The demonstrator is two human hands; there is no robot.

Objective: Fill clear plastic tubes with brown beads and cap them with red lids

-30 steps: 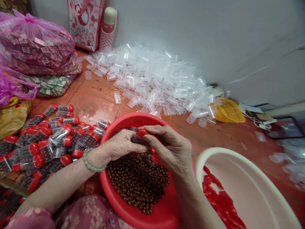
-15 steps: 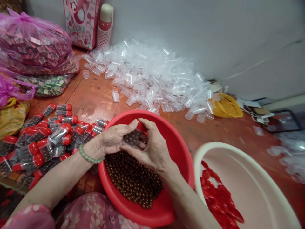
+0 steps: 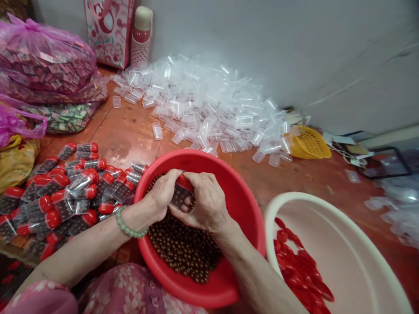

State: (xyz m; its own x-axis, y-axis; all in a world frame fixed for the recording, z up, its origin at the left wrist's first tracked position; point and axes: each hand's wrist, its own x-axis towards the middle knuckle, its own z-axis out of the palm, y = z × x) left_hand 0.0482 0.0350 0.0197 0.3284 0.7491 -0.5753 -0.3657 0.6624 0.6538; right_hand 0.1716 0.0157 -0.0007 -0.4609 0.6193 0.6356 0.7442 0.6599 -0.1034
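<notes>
Above a red basin [image 3: 252, 209] I hold a clear container of dark balls with a red cap [image 3: 180, 194] between both hands. My left hand [image 3: 163, 192], below a green bead bracelet [image 3: 126, 224], grips its left side, thumb at the cap. My right hand [image 3: 207, 203] closes round the other side, its fingertips partly hidden behind the container. Brown balls [image 3: 186, 246] lie in the basin beneath. To the left is a pile of filled, red-capped containers [image 3: 62, 192]. Red caps [image 3: 303, 272] lie in a white basin [image 3: 360, 235] on the right.
Clear empty containers [image 3: 203, 109] are heaped near the wall, beside a yellow basket [image 3: 310, 143]. Pink plastic bags [image 3: 49, 65] stand at the back left, near a patterned bag [image 3: 109, 35] and a flask [image 3: 142, 37]. A black frame [image 3: 393, 161] lies far right.
The container is now upright with its red cap on top, where my thumbs meet. My left hand has moved slightly down, and its wrist has shifted right. My right hand has turned inward.
</notes>
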